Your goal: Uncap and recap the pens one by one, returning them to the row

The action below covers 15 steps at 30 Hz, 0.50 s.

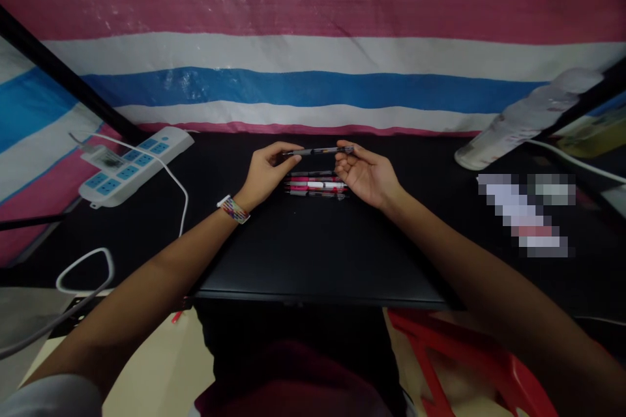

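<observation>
A dark pen with a grey grip [320, 151] is held level between my two hands, above the black table. My left hand [268, 172] pinches its left end between thumb and fingers. At the other end, my right hand [368, 174] has the pen between thumb and fingertips, palm partly turned up. Just below it on the table, several pens [315, 185] lie side by side, some pink, one white and some dark. My right fingers hide part of their right ends. A colourful woven band sits on my left wrist.
At the left stands a white power strip [169, 142] with a plugged-in charger and a white cable [183, 199]. A clear bottle [523, 120] is at the back right, near a blurred-out item [518, 208]. A striped sheet [313, 3] hangs behind the table. A red stool [469, 352] is below, right.
</observation>
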Motion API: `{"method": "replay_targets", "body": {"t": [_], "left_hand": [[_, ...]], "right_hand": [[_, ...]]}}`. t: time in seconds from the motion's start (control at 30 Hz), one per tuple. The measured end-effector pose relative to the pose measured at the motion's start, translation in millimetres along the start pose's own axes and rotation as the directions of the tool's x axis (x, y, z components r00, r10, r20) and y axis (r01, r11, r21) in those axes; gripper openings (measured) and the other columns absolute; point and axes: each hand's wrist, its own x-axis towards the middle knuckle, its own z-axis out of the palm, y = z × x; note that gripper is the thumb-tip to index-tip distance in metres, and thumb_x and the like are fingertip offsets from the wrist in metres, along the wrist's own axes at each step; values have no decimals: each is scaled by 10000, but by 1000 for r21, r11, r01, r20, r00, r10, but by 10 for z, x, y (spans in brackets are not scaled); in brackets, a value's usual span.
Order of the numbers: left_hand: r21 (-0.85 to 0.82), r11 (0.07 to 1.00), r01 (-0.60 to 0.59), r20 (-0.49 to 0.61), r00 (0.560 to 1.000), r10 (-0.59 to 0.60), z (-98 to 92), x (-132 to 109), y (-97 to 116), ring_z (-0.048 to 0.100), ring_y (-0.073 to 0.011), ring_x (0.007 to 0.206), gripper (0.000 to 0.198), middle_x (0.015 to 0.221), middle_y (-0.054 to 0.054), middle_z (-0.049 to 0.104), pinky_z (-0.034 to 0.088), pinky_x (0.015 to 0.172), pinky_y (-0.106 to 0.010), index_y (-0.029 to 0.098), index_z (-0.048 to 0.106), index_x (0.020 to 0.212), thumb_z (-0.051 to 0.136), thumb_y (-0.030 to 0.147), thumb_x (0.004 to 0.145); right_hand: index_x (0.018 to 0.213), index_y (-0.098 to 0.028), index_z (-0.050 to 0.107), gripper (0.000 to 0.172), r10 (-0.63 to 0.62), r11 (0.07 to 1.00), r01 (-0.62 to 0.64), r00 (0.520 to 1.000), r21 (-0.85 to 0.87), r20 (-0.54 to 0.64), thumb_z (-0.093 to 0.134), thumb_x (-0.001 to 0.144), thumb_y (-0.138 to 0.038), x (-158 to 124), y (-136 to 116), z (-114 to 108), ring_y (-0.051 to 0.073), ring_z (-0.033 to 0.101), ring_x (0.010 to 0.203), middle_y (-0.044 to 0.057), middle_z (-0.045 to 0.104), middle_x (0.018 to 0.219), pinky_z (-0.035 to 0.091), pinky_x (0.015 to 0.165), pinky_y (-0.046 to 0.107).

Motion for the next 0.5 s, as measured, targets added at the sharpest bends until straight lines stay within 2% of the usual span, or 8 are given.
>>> {"method": "replay_targets", "body": {"t": [0.13, 0.3, 0.5], "left_hand": [[-15, 999, 30, -15, 999, -30, 14, 4, 8, 781, -212, 955, 241, 1055, -72, 860, 630, 904, -362, 212, 856, 1081, 861, 375, 904], [-28, 999, 39, -15, 999, -39, 31, 3, 14, 776, -203, 926, 214, 1028, -64, 858, 626, 881, -353, 222, 859, 1058, 873, 353, 889], [-34, 998, 48, -7, 999, -48, 45, -4, 25, 772, -199, 910, 216, 1016, -63, 854, 625, 856, -344, 214, 854, 1060, 862, 350, 893]], "right_hand": [[1122, -197, 773, 254, -7, 999, 7, 1000, 31, -1, 618, 959, -316, -19, -14, 8, 214, 728, 908, 81, 768, 934, 657, 867, 362], [1044, -207, 764, 185, -1, 998, 4, 999, 70, -40, 644, 917, -268, -18, -18, -3, 190, 703, 868, 71, 739, 901, 646, 851, 328], [1128, -201, 761, 305, -48, 998, 48, 999, 37, -22, 630, 907, -366, -37, -17, -12, 238, 724, 1001, 92, 753, 964, 653, 884, 375]]}}
